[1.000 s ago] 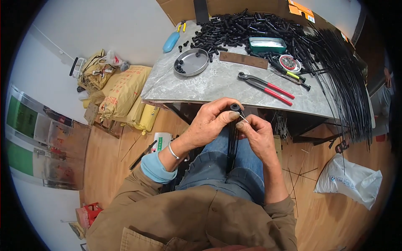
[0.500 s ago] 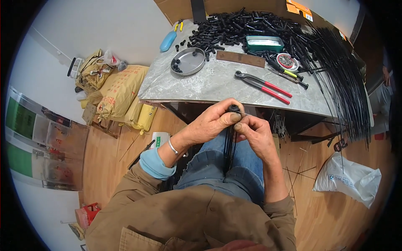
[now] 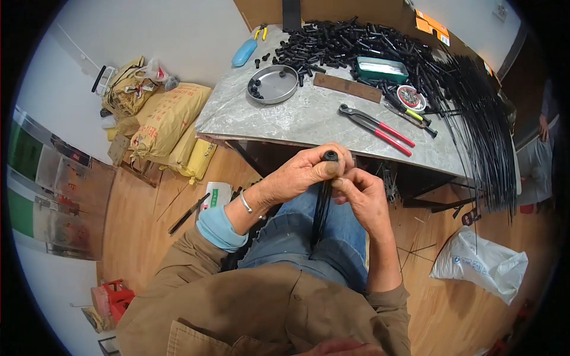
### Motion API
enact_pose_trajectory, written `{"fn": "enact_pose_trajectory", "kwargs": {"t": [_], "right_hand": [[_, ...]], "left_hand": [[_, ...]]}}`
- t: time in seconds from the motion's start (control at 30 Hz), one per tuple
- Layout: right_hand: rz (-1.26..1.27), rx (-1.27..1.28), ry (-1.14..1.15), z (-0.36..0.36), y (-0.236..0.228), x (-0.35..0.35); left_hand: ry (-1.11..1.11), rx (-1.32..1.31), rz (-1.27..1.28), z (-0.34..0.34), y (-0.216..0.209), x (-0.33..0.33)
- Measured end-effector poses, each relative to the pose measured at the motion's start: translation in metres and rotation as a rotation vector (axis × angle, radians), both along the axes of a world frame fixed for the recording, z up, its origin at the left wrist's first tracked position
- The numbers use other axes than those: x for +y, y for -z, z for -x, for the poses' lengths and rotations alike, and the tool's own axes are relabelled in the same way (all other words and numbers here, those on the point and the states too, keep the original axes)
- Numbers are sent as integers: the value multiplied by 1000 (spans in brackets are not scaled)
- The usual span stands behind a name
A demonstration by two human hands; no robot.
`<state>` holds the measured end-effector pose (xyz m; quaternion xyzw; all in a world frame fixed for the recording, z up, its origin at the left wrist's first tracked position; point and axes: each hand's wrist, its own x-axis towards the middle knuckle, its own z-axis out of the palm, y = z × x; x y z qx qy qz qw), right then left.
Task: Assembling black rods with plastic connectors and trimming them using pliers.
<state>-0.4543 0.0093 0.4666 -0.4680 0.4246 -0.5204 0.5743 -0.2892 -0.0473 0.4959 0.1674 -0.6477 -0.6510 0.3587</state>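
My left hand is closed around a black tubular piece with a round, hollow-looking top. Dark thin strands hang below it between my knees, in a narrow bundle. Pressed close against the right side of this piece, my right hand has its thumb and forefinger pinched together. Whatever lies in that pinch is too small to make out. Both hands are just in front of the table's near edge, above my lap.
On the grey table lie a heap of black tubular parts, a round metal tray, red-handled pincers, a rusty flat bar and a green box. Long black rods overhang the right edge. Yellow sacks stand left.
The view has shifted slightly. My hands stay together at the black piece; a thin bright wire seen between them before no longer shows, and my right fingers sit slightly lower on it.
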Motion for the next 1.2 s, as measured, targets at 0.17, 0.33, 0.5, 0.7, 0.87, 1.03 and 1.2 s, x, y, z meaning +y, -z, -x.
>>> {"fn": "enact_pose_trajectory", "kwargs": {"t": [0.17, 0.33, 0.5, 0.7, 0.87, 1.03, 1.2], "right_hand": [[159, 200, 341, -2, -20, -1], [238, 330, 292, -20, -23, -13], [170, 269, 329, -31, -13, -15], [424, 532, 460, -39, -20, -14], [108, 137, 217, -27, -6, -36], [53, 82, 129, -30, 5, -20], [486, 991, 642, 46, -1, -78]], "left_hand": [[-54, 108, -261, -4, 18, 1], [-187, 118, -234, 4, 27, 14], [-334, 162, -375, 10, 25, 19], [-520, 76, -338, 9, 22, 19], [-532, 163, -361, 17, 23, 19], [-458, 129, -300, 8, 33, 19], [-416, 19, -170, 7, 24, 22]]}}
